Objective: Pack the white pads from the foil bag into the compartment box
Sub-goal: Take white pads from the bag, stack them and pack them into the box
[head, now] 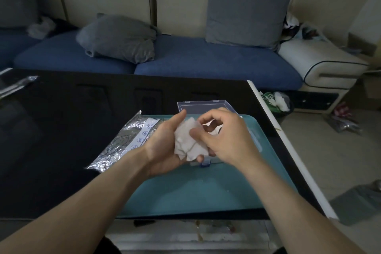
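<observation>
L hand (165,146) lay palm-up just above the compartment box (206,107), fingers loosely curled under a small stack of white pads (188,140). R hand (224,136) came in from the box's right side, thumb and forefinger pinching the stack's upper edge, other fingers curled behind it. So both hands had hold of the pads; neither was free.

Box sat on a teal tray (195,189), clear lid standing open at the far side, blue latch (205,163) on the near side. Most of the inside was hidden by the hands, so couldn't tell which compartments were filled.

Step in hand, I'd judge: peeling one pad off the stack. Best done w/ a light pinch at one corner, L palm kept flat as support, so pads don't crumple or drop in a clump. Then lower straight into a cell, not sliding over the dividers.

Foil bag (121,142) lay just left of the box, partly on the tray edge, near the L wrist; easy to nudge. Right of the box, the desk (61,130) edge was close, w/ floor beyond. Near side of the tray had open room for the forearms.
</observation>
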The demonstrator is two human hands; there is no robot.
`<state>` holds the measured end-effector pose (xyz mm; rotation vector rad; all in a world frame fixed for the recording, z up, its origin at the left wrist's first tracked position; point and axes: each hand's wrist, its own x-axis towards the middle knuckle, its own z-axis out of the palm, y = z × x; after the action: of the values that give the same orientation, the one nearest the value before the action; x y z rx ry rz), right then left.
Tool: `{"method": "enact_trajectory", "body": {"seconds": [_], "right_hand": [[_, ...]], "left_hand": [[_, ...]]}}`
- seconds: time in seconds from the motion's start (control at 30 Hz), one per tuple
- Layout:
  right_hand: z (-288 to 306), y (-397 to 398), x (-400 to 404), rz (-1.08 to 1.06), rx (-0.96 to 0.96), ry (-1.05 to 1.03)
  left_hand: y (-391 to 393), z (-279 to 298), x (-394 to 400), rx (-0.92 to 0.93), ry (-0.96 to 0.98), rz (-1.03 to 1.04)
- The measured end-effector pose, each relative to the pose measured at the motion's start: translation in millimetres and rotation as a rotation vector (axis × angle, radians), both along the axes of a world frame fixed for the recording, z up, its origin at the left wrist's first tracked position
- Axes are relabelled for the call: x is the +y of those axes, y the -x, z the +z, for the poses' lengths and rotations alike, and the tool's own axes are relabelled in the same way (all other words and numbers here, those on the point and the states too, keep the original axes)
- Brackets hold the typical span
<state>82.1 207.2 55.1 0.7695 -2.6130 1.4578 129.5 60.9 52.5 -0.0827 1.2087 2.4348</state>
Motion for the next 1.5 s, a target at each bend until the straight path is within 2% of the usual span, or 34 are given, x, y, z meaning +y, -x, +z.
{"method": "enact_trajectory", "body": {"seconds": [0.2, 0.4, 0.5, 0.6, 0.7, 0.83, 0.97, 1.03, 1.17, 1.5], "right_hand": [[8, 5, 12, 0.172, -0.209, 0.140], [23, 20, 37, 0.340, -0.604, 0.548], [23, 21, 44, 0.351, -0.613, 0.423], [17, 17, 40, 0.326, -0.535, 0.192], [15, 15, 36, 0.294, -0.422, 0.062], [13, 18, 37, 0.226, -0.397, 0.067], [13, 24, 44, 0.214, -0.641, 0.239], [14, 23, 46, 0.232, -0.704, 0.257], [15, 18, 39, 0.204, -0.524, 0.113], [10, 7, 13, -0.011, -0.018, -0.015]], "left_hand": [[1, -3, -5, -0.017, 0.028, -0.010], [-4, -1, -12, -0.059, 0.040, -0.053], [-3, -4, -14, -0.058, 0.031, -0.139], [0, -6, -11, -0.045, -0.033, -0.189], [-1, -4, -10, -0.034, -0.099, -0.198], [0, -3, -8, -0.041, -0.053, -0.116], [3, -3, -5, -0.038, -0.030, 0.068], [4, -2, -4, -0.046, -0.004, 0.139], [3, 1, 0, -0.036, 0.007, 0.178], [0, 6, 5, -0.041, 0.002, 0.229]]}}
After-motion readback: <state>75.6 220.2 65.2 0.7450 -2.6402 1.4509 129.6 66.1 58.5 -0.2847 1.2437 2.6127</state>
